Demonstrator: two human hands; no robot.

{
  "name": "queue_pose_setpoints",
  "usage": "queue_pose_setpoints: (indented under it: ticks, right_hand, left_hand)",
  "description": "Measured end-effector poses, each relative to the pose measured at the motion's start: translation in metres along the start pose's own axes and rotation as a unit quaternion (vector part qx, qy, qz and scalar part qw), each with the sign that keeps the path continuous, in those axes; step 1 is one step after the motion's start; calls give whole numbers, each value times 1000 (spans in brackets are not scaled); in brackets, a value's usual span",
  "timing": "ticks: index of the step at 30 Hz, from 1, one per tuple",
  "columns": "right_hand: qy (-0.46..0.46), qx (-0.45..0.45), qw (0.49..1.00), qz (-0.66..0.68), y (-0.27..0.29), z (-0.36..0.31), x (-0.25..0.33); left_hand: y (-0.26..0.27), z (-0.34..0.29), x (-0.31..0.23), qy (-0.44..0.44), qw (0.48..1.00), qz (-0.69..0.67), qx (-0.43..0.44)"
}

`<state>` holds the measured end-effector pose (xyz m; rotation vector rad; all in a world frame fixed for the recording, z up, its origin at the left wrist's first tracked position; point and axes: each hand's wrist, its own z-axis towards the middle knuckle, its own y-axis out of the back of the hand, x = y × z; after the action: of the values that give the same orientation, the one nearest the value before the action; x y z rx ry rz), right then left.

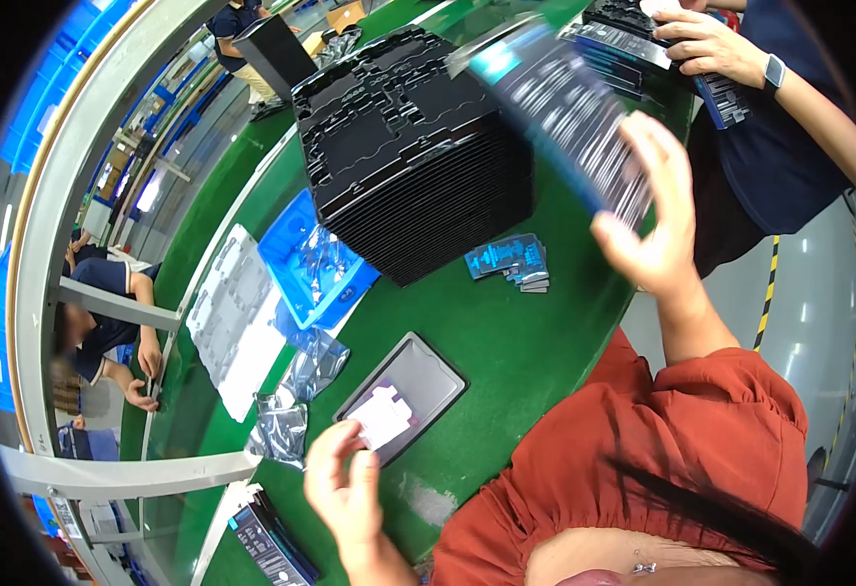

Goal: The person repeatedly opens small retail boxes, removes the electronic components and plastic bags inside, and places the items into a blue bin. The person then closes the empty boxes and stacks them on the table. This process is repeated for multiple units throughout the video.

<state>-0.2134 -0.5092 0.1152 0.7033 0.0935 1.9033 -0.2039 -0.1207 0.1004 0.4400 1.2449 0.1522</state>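
Note:
At the upper right, my right hand (657, 220) grips the lower end of a flat dark printed box (569, 122), smeared by motion. The box is tilted beside a tall stack of black moulded plastic trays (428, 190). My left hand (345, 488) is low in the middle, thumb and fingers apart and curled, with nothing visible in it. Its fingertips are by a white cut-out card (385, 415) lying on a shallow grey tray with a black rim (452, 376); whether they touch it I cannot tell.
On the green table (506, 342) are a blue bin (296, 283) of clear bags, silvery bags (281, 425), a pile of dark cards (516, 259), a white moulded tray (237, 313) and dark boxes (271, 542). A co-worker's hand (716, 44) handles boxes at upper right. Metal frame bars (135, 474) stand left.

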Motion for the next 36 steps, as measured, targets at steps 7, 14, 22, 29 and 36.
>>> queue_pose_setpoints:
  ticks: [7,14,22,29,36]
  right_hand:
    - [153,222,949,165,-69,-62,101]
    - [294,205,902,242,-80,-56,104]
    - [253,276,860,347,-93,-28,101]
    - [284,303,797,440,-91,-34,86]
    - [372,308,758,439,-82,-39,81]
  left_hand:
    - [-58,-9,-4,122,925,-361,1]
    - [-11,-5,11,97,958,-270,-32]
    - [4,-14,6,106,991,-22,80]
    - [11,-15,13,82,980,-82,160]
    - [12,-16,25,88,960,-94,249]
